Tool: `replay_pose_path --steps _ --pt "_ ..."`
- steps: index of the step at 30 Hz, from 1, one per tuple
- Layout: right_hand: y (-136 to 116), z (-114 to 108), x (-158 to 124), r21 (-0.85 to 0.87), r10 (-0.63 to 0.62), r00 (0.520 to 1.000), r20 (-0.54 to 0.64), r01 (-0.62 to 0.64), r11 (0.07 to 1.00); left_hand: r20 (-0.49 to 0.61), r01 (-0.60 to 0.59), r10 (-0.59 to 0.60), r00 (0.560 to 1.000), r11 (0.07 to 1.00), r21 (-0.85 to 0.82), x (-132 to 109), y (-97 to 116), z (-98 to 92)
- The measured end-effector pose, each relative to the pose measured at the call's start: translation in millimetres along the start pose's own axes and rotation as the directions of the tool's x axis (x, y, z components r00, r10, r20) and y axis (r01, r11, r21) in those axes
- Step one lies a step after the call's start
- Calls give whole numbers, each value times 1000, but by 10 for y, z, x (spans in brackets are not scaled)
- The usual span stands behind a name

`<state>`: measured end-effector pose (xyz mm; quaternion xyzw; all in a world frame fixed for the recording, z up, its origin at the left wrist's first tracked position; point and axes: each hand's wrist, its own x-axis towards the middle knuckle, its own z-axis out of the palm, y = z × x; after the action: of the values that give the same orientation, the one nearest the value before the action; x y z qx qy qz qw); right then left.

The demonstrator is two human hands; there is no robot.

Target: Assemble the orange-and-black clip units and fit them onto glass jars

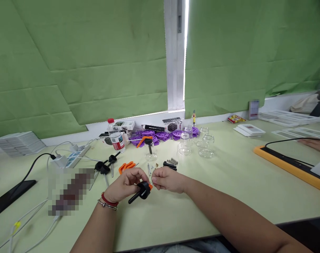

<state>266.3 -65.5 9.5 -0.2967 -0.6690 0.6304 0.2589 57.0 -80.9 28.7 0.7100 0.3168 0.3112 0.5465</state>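
Note:
My left hand (125, 184) is closed around a black plastic part with a handle (140, 193) and a bit of orange at its tip, held just above the pale green table (228, 189). My right hand (167, 179) is closed in a pinch right next to that orange tip; what it pinches is too small to make out. Just beyond my hands lie orange parts (126, 166), loose metal pins (148, 168), small springs (172, 161) and two black handled parts (104, 166).
Purple wheel-like parts (160, 135), clear glass cups (205, 144), a water bottle (115, 138) and small boxes sit further back. A power strip with cables (72, 156) lies left, an orange-edged tray (292, 165) right, where another person's hand (314, 144) rests. Green blinds hang behind.

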Motion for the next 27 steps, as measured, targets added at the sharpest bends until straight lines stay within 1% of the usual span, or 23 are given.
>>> replay_pose_path --steps 2,3,5,6,7,8,9,10,11,12,13,14,15,16,17,18,19,21,22,23,24,25,27 --pt "-8 15 2 15 -3 1000 -21 3 1000 20 -45 47 999 994 -103 -36 -10 -55" --pt "-3 1 8 19 -7 999 -54 8 1000 24 -82 87 996 984 -157 -58 -13 -84" --pt "12 -68 31 6 -16 986 -164 17 1000 -7 -206 212 977 939 -274 -105 -15 -145" --pt "17 -114 48 -21 -23 971 -237 18 1000 -57 -284 281 958 900 -330 -129 -12 -177" --pt "16 -160 70 -71 -35 949 -313 14 997 -135 -364 338 931 852 -377 -151 -6 -209" --pt "8 -196 97 -151 -59 923 -380 1 989 -229 -430 365 902 803 -412 -168 0 -241" --pt "-6 -217 130 -259 -93 900 -426 -24 965 -326 -474 356 876 763 -439 -178 6 -271" --pt "-23 -218 171 -389 -135 883 -450 -58 919 -417 -499 317 852 733 -462 -179 8 -299" --pt "-39 -195 218 -530 -179 876 -448 -99 843 -498 -514 262 827 711 -480 -170 5 -323" --pt "-51 -152 272 -666 -216 882 -419 -136 733 -567 -522 199 800 696 -493 -153 -3 -345" --pt "-57 -92 330 -789 -250 894 -372 -163 593 -626 -531 138 767 684 -500 -128 -18 -363" --pt "-53 -22 389 -886 -266 914 -307 -173 430 -678 -538 78 731 678 -501 -97 -38 -378" --pt "-41 53 447 -950 -264 938 -226 -152 272 -720 -539 14 693 674 -505 -63 -61 -390" --pt "-22 125 501 -983 -250 957 -144 -110 146 -751 -530 -61 657 671 -518 -28 -84 -401" --pt "3 190 548 -996 -221 972 -80 -69 57 -774 -518 -133 619 672 -530 5 -105 -410" --pt "30 242 588 -999 -195 980 -50 -51 4 -788 -501 -192 585 679 -537 36 -124 -417" --pt "57 282 620 -999 -174 984 -35 -40 -26 -801 -483 -240 549 691 -538 63 -139 -424" --pt "106 322 659 -998 -150 988 -44 -51 -37 -815 -436 -311 488 722 -537 103 -157 -433" --pt "126 325 669 -998 -143 988 -57 -62 -30 -814 -408 -343 468 733 -544 116 -162 -435" --pt "142 320 675 -997 -138 988 -69 -71 -15 -806 -378 -375 458 738 -559 125 -165 -436" --pt "154 309 676 -997 -135 988 -80 -80 9 -791 -346 -406 457 739 -579 131 -168 -434" --pt "162 294 675 -995 -133 987 -93 -88 43 -772 -314 -431 467 736 -600 134 -172 -430" --pt "163 265 667 -984 -148 980 -131 -110 142 -732 -253 -462 501 731 -634 141 -184 -412"
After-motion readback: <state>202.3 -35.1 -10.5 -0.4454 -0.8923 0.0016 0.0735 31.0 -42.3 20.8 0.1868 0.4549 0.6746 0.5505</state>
